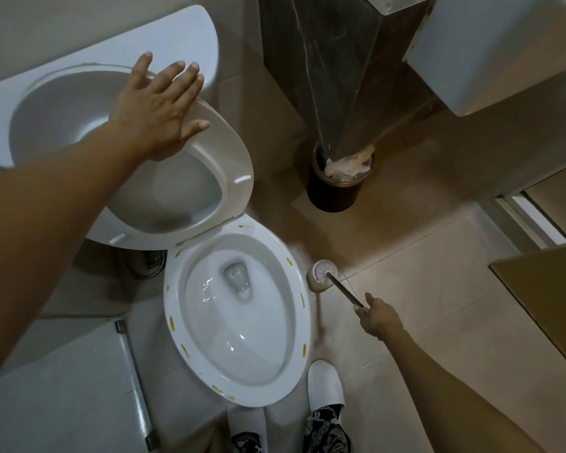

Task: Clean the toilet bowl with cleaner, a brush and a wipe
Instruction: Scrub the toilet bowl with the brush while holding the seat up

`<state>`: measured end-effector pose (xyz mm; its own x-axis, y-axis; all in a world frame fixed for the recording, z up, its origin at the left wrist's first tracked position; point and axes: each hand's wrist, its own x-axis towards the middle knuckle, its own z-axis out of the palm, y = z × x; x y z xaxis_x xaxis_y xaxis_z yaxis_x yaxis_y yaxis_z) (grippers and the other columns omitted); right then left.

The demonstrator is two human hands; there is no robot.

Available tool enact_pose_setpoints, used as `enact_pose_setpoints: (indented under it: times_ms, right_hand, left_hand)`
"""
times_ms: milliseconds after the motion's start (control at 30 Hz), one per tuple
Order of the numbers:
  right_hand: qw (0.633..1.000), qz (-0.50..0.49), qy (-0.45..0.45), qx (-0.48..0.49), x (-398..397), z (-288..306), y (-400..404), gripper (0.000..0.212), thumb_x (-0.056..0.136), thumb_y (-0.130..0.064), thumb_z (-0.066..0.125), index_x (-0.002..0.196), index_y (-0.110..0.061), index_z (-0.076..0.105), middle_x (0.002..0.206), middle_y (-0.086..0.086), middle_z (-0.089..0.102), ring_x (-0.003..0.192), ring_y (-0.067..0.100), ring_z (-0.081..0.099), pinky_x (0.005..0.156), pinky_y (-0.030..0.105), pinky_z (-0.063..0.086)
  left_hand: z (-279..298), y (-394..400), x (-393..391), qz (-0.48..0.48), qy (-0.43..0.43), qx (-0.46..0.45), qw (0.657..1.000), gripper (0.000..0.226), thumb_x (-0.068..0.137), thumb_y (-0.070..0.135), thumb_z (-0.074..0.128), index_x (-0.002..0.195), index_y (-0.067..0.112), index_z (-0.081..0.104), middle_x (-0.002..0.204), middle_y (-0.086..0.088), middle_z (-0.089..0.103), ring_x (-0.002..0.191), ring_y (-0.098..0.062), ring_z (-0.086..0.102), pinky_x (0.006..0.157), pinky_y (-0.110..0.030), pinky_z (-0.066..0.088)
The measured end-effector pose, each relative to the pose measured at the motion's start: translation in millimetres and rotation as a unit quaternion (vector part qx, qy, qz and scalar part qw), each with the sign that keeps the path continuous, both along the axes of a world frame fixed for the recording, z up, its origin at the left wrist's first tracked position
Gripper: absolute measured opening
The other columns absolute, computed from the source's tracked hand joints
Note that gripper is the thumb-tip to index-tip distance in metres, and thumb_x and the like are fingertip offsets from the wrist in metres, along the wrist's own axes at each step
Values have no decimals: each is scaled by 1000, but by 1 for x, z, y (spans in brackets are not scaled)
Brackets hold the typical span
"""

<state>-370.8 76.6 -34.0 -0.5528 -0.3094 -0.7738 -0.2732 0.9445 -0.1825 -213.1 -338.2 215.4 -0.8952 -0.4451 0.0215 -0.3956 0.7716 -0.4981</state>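
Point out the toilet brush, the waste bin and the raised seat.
toilet brush [343, 289]: head view, on its dark handle.
waste bin [332, 194]: head view, on its dark outer wall.
raised seat [239, 158]: head view, on its white ring.

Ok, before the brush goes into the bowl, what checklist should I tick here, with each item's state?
1. Seat lifted off the rim: ok, left hand rests on it with straight fingers.
2. Brush handle gripped: ok, by right hand.
3. Brush out of its holder: not ok.
4. Yellow marks on the rim gone: not ok.
5. Cleaner applied in the bowl: cannot tell.
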Motion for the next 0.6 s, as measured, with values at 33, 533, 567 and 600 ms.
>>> enact_pose_setpoints:
  times_ms: [33, 533, 567, 600]
  right_hand:
    - [1000, 12, 17, -3, -1, 1, -4, 60, 97, -44, 45, 148, -16, 31, 129, 14, 57, 114, 34, 56, 91, 42, 50]
    - [967, 79, 182, -157, -12, 18, -99, 35, 93, -6, 51, 128, -8, 55, 102, 22, 60, 91, 39, 60, 69, 33, 41]
    - [965, 75, 181, -174, -11, 17, -101, 36, 94, -4, 49, 129, -8, 54, 106, 22, 57, 91, 40, 59, 70, 33, 41]
    - [963, 65, 180, -189, -9, 16, -103, 37, 95, -4, 47, 131, -8, 52, 111, 22, 54, 93, 39, 58, 70, 32, 40]
  left_hand:
    - [0, 0, 0, 2, 0, 0, 1000, 78, 91, 55, 11, 150, 6, 18, 158, -10, 17, 145, -25, 16, 114, -45, -3]
    - [-2, 3, -3, 29, -3, -8, 1000, 83, 87, 61, 1, 152, 10, 8, 160, -7, 9, 146, -21, 8, 114, -44, -5]
    - [-2, 3, -4, 33, -6, -9, 999, 83, 86, 61, -1, 152, 11, 6, 160, -6, 7, 147, -21, 7, 114, -44, -5]
    - [-1, 3, -4, 36, -8, -10, 999, 83, 86, 62, -2, 152, 11, 5, 160, -5, 6, 147, -20, 6, 114, -44, -5]
